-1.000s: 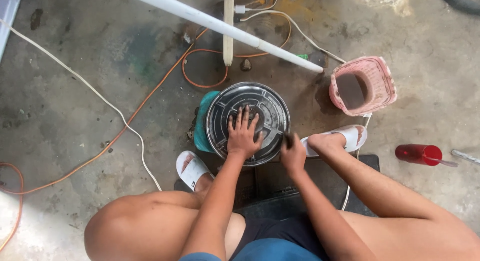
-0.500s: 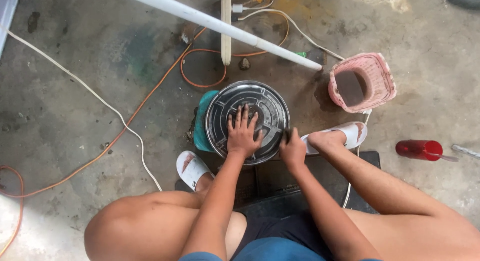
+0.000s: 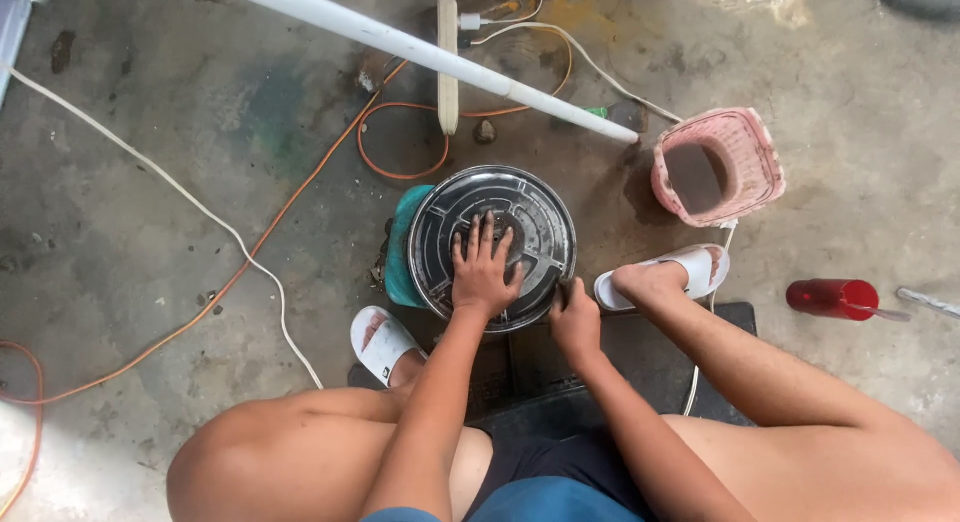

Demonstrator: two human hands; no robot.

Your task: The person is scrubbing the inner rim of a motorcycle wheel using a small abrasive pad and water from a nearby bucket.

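Disc: round dark metal disc [image 3: 492, 247] lies at frame centre on the concrete floor [image 3: 180, 242].
Left hand: left hand [image 3: 483, 272] lies flat on it, fingers spread.
Right hand: right hand [image 3: 574, 320] is curled at its lower-right rim; what it grips, cannot tell.
Edges: pink basket [image 3: 716, 167] upper right, white pipe [image 3: 420, 54] above.
Room: bare floor at left, crossed by cords.

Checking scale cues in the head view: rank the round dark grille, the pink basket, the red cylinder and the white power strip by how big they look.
1. Round dark grille, under the left hand, the right hand at its rim.
2. Pink basket.
3. and 4. White power strip and red cylinder: too alike to rank.
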